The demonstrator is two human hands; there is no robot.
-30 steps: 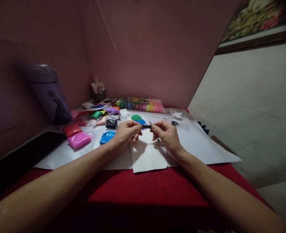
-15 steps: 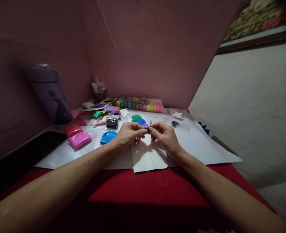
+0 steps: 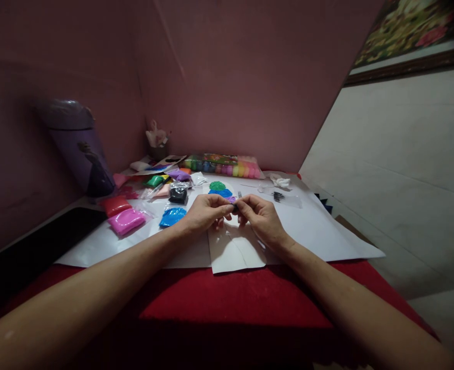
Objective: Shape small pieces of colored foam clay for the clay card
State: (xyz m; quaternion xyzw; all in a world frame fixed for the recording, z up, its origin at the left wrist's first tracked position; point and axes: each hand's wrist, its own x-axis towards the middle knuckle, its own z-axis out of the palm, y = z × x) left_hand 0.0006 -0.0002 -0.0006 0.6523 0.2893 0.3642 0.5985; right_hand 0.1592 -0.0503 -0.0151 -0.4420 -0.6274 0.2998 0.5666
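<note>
My left hand (image 3: pixel 206 211) and my right hand (image 3: pixel 263 218) meet fingertip to fingertip over a strip of white paper (image 3: pixel 237 254). Pinched between both thumbs and forefingers is a small dark piece of what looks like modelling clay (image 3: pixel 235 206), mostly covered by the fingers. Just beyond, a green clay patch (image 3: pixel 217 185), a blue clay patch (image 3: pixel 221 193) and a purple clay patch (image 3: pixel 231 199) lie on the paper; my hands partly hide the purple one. A bag of blue clay (image 3: pixel 173 217) lies left of my left hand, with a bag of black clay (image 3: pixel 178 193) behind it.
Pink (image 3: pixel 127 222) and red clay bags (image 3: pixel 115 205) lie left, near a black flat object (image 3: pixel 57 239) and a purple cylindrical container (image 3: pixel 82 154). A pack of coloured clay (image 3: pixel 222 166) lies at the back. Right are a clear plastic sheet (image 3: pixel 292 201) and crumpled white tissue (image 3: pixel 279 180).
Both hands stay in the same place, still pinching the dark piece. Only very slight finger movement shows; the things on the table have not moved.
</note>
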